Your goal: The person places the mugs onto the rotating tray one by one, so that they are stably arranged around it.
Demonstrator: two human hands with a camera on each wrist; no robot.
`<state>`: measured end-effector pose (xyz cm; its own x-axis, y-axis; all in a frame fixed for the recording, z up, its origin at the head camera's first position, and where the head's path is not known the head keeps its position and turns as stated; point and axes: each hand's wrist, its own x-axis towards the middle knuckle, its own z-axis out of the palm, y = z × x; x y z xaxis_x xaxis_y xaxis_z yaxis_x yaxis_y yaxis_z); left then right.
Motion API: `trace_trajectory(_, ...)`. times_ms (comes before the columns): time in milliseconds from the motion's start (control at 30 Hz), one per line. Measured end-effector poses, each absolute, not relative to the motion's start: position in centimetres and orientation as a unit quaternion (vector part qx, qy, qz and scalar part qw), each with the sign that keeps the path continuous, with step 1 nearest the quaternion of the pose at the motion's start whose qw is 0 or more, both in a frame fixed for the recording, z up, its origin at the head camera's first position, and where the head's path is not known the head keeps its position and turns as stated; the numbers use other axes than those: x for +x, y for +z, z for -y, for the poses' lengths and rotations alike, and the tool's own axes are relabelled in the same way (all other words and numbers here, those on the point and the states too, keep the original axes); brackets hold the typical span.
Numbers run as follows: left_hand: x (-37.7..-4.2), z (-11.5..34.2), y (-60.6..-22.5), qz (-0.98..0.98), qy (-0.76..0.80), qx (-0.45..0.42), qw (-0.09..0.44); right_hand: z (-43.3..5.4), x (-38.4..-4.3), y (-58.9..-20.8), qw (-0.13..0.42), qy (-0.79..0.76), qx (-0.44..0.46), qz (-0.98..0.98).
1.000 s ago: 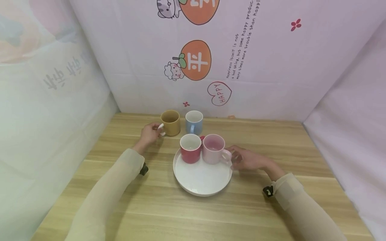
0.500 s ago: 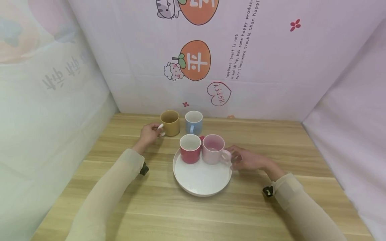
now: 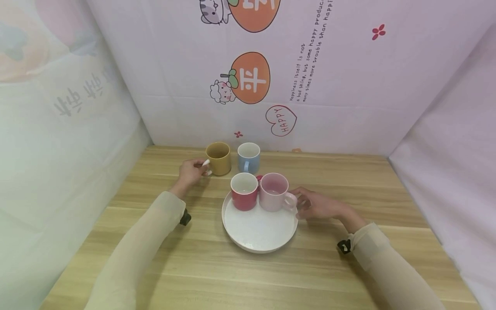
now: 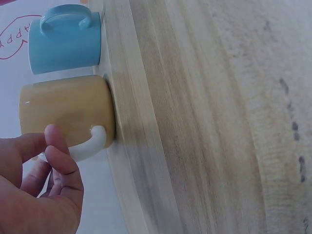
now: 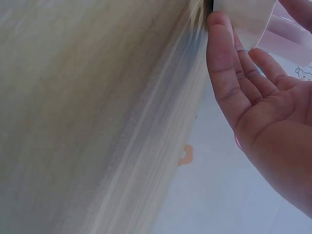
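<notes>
A mustard-yellow mug (image 3: pixel 218 158) with a white handle stands upright at the back of the wooden table. My left hand (image 3: pixel 190 172) pinches that handle (image 4: pixel 90 146) between thumb and fingers. Toward the middle, a round white tray (image 3: pixel 259 234) carries a red mug (image 3: pixel 244 199) and a pink mug (image 3: pixel 271 196) side by side on its far half. My right hand (image 3: pixel 315 204) is at the tray's right edge beside the pink mug's handle. In the right wrist view its fingers (image 5: pixel 222 53) are extended and loosely bent, the tips against the tray's outer wall.
A light blue mug (image 3: pixel 249 158) stands just right of the yellow one, close behind the tray. Printed white cloth (image 3: pixel 329 120) hangs along the table's back edge, and pale cloth (image 3: pixel 69 142) closes off the left and right sides.
</notes>
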<state>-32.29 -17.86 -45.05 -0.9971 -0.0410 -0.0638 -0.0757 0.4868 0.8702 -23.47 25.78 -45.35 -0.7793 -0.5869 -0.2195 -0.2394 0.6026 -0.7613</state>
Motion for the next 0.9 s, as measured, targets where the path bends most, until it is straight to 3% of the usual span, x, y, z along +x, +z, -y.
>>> trace_trajectory(333,-32.38,17.91,-45.3,-0.858,0.512,-0.049,0.015,-25.7,-23.38,-45.31,0.23,-0.375,-0.238,-0.866)
trace_trajectory(900,-31.86,18.06,-46.0,-0.875,0.477,-0.055,-0.059,-25.93,-23.5,-45.57,0.233,-0.379,-0.239,-0.863)
